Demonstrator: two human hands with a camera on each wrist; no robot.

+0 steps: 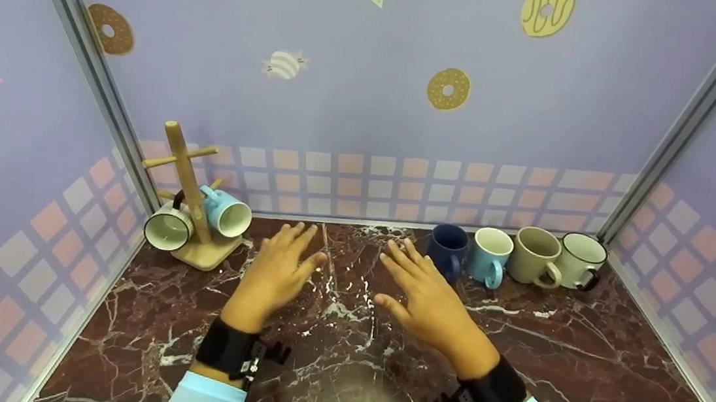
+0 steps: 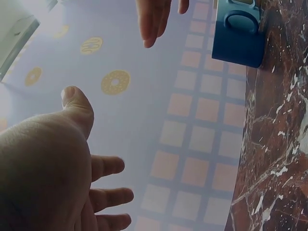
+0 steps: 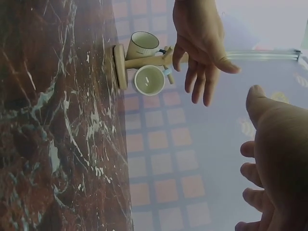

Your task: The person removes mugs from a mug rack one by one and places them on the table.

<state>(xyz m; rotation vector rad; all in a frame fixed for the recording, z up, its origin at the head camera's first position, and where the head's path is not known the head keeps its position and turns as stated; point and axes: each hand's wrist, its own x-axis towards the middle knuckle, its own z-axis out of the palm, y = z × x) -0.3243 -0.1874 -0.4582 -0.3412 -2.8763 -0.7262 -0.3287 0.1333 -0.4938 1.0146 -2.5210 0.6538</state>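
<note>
My left hand [image 1: 277, 271] hovers over the middle of the table with fingers extended, holding nothing. To its left stands a wooden mug tree [image 1: 189, 178], with a white dark-rimmed mug [image 1: 168, 230] and a light blue mug [image 1: 225, 213] hanging on its pegs. My right hand [image 1: 430, 303], also empty with fingers spread, is above the table nearest to a dark blue mug [image 1: 447, 246]. Right of that mug, in a row, stand a light blue mug [image 1: 488, 256], a beige mug [image 1: 533, 257] and a white dark-rimmed mug [image 1: 579, 262]. All four handles face the front.
The table [image 1: 327, 382] has a dark red marbled top. A purple back wall [image 1: 366, 116] with printed sweets and tiles rises behind it, and side walls [image 1: 9, 207] close it in left and right. Metal posts [image 1: 674, 120] stand in the corners.
</note>
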